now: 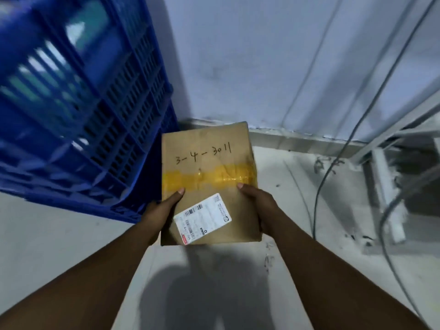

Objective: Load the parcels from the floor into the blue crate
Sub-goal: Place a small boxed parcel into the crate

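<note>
A pale wall (262, 55) was seen across the upper right of the frame, and a grey floor (47, 246) across the lower part, with a dark shadow (190, 294) cast on it at bottom centre. The upper left of the frame was filled by the blue crate (78, 110), shown blurred, with slotted sides. Just right of the crate's lower corner, at the centre of the frame, a flat brown parcel (207, 167) was held clear of the floor, outside the crate. Its left edge was gripped by the left hand (162, 210) and its right edge by the right hand (258, 206); each thumb was laid on the top face, while the fingers were hidden beneath, so their spread could not be told. A metal frame (381, 148) and grey cables (316, 206) were seen at the right of the frame. A band of yellow tape (209, 178) was stuck across the parcel's middle, a white shipping label (202, 219) was set between the two hands, and "3-4-3011" (203, 156) was handwritten above the tape.
</note>
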Demonstrator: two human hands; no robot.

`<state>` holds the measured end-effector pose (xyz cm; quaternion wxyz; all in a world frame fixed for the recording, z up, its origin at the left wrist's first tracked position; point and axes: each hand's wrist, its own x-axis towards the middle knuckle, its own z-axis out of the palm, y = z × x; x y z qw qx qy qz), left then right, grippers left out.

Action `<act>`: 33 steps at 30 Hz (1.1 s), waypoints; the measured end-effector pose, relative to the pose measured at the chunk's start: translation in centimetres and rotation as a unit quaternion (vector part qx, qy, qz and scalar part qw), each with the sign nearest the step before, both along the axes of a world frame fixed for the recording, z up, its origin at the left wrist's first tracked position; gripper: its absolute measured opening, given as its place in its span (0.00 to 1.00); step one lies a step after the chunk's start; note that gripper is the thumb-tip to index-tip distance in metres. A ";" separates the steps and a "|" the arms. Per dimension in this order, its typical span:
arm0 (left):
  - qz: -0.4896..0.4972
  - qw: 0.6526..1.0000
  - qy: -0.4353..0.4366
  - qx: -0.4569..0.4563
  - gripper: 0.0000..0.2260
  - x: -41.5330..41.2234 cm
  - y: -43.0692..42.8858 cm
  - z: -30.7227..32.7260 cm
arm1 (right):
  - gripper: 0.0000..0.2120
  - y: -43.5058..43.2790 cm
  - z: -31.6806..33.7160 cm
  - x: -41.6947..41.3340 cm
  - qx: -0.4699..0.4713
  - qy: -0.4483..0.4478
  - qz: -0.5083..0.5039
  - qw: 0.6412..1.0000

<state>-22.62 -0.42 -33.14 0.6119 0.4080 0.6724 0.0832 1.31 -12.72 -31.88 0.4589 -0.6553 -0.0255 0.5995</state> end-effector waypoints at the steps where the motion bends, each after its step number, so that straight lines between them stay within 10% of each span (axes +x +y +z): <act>1: -0.001 0.999 -0.046 -0.010 0.34 0.5 0.2 3.4 | 0.29 0.3 3.9 0.9 0.018 -0.001 0.008 1.000; 18: -0.063 0.978 -0.187 0.070 0.35 4.9 7.0 53.0 | 0.18 5.7 56.1 5.6 0.110 -0.127 0.037 0.985; 29: -0.007 0.968 -0.207 0.143 0.22 -4.9 9.5 58.6 | 0.16 11.4 62.5 -3.0 0.114 -0.157 0.117 0.974; 33: 0.053 0.982 -0.149 0.101 0.34 -11.5 8.8 55.8 | 0.20 12.3 58.3 -8.5 0.068 -0.125 0.143 0.979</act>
